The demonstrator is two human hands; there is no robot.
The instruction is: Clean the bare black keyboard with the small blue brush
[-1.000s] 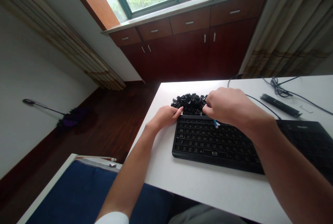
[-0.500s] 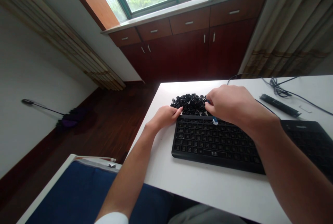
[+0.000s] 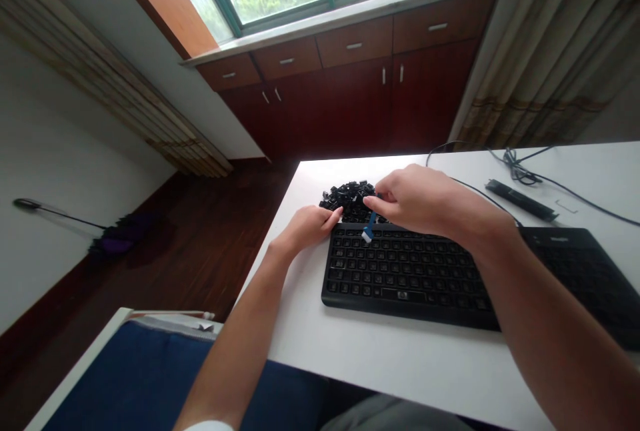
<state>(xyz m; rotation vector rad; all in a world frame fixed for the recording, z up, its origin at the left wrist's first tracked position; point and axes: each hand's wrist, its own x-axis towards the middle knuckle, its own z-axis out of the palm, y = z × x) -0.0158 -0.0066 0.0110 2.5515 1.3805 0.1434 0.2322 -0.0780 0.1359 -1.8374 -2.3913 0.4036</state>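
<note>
A small blue brush [image 3: 371,225] with white bristles is held in my right hand [image 3: 417,201], its fingers and thumb closed round the handle. Its bristle end points down over the top row of the black keyboard [image 3: 404,314], at the left part of the board. My left hand [image 3: 311,225] is closed at the keyboard's far left corner, thumb along the edge; most of its fingertips are hidden. Beyond the keyboard's back edge lies a heap of loose black keycaps [image 3: 353,199], between and behind my hands. My right forearm covers part of the keyboard.
A long black plastic strip [image 3: 521,200], a thin bent metal wire [image 3: 567,207] and a coiled black cable [image 3: 520,169] lie at the back right of the white table [image 3: 400,354]. A blue-covered chair or bed [image 3: 125,377] stands at the left, below the table's edge.
My right hand has moved left with the brush, whose bristle end now sits further left over the keyboard's top row. My left hand stays at the corner; the view has shifted slightly.
</note>
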